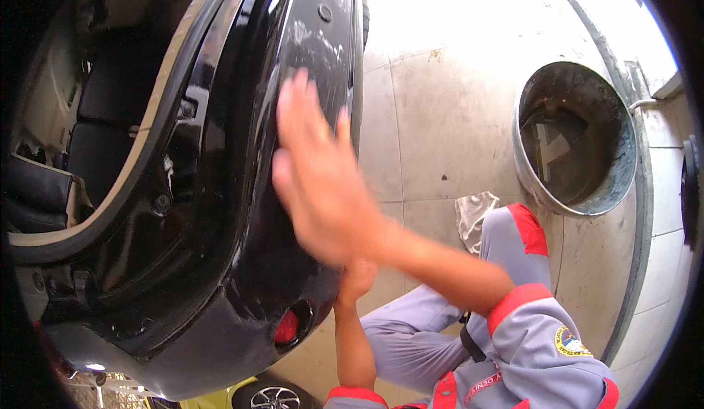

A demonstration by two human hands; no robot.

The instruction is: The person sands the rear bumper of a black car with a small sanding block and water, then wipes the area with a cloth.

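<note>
My right hand [319, 182] is stretched out over the black car bumper [257, 240], fingers forward and thumb apart; motion blurs it. I cannot see whether anything lies under its palm. Most of my left hand [357, 277] is hidden behind the right one; only its wrist end shows, at the bumper's outer side. Ahead of my fingertips the bumper carries whitish scuffs [315, 39] and a small round mark [325, 13]. A red reflector [286, 328] sits low at its corner.
The car's open rear, with a dark interior [110, 79], lies left. At right, a round grey tub [521, 156] holds murky water. A pale crumpled cloth [475, 215] lies on the tiled floor beside my knee. A pipe [642, 189] follows the wall; another vehicle's wheel [275, 398] shows below.
</note>
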